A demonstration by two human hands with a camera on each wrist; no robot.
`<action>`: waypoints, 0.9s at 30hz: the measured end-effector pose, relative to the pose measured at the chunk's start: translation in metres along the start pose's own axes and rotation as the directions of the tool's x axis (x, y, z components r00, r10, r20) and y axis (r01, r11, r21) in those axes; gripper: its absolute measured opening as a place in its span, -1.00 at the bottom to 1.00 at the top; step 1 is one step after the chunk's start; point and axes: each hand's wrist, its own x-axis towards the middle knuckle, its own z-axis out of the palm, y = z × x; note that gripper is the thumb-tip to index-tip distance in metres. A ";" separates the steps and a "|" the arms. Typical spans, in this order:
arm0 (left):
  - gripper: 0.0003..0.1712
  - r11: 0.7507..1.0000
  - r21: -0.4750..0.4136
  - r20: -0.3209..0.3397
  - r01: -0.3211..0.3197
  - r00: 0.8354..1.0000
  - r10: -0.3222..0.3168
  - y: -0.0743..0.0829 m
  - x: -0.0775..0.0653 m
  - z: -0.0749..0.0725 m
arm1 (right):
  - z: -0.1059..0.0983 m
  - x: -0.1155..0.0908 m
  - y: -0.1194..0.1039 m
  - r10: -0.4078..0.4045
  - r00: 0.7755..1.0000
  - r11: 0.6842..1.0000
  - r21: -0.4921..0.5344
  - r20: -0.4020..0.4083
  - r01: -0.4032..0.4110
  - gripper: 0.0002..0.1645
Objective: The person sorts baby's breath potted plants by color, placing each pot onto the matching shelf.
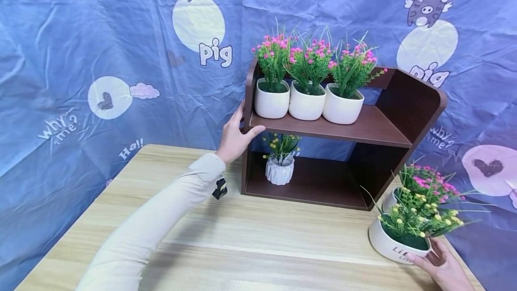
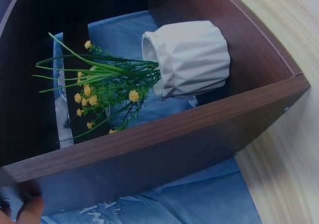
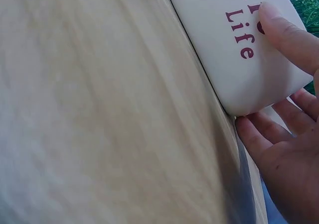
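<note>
My left hand [image 1: 236, 137] grips the left side panel of a dark brown two-tier shelf [image 1: 379, 125], its thumb along the front edge of the upper board. At the left wrist view's lower-left corner, only fingertips [image 2: 31, 210] show against the panel. My right hand [image 1: 442, 267] holds an oval white flowerpot [image 1: 387, 242] with yellow flowers by its right end. In the right wrist view, the thumb presses the lettered front of the flowerpot [image 3: 234, 79] and fingers touch its end near the bottom. A faceted white pot [image 1: 279, 172] with yellow flowers stands on the lower tier, left side.
Three white pots [image 1: 307, 103] with pink flowers stand side by side on the upper tier. Another white pot [image 1: 389, 200] with pink flowers is behind the oval one, right of the shelf. A wood-grain table [image 1: 242, 241] lies beneath; a blue printed cloth [image 1: 101, 21] hangs behind.
</note>
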 end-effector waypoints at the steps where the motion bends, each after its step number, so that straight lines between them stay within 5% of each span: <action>1: 0.03 1.000 0.000 0.001 0.001 1.000 -0.001 0.000 0.000 0.000 | 0.000 0.000 0.000 0.001 1.000 1.000 0.005 0.000 -0.001 0.13; 10: 0.03 1.000 -0.020 -0.005 -0.009 1.000 0.009 -0.002 0.001 -0.001 | 0.007 -0.005 -0.007 -0.060 0.994 0.996 -0.074 -0.086 0.054 0.07; 18: 0.04 1.000 -0.016 0.000 0.006 1.000 -0.006 0.001 0.001 -0.002 | 0.019 -0.002 -0.025 0.035 0.998 0.999 0.005 -0.046 -0.035 0.16; 24: 0.03 1.000 -0.011 0.002 0.010 1.000 -0.009 0.002 0.001 -0.001 | 0.036 0.001 -0.027 -0.073 0.995 0.992 0.094 -0.070 0.080 0.09; 27: 0.03 1.000 -0.007 0.004 0.010 1.000 -0.010 0.001 0.000 0.000 | 0.043 0.003 -0.032 -0.133 0.987 0.989 0.049 -0.086 0.137 0.07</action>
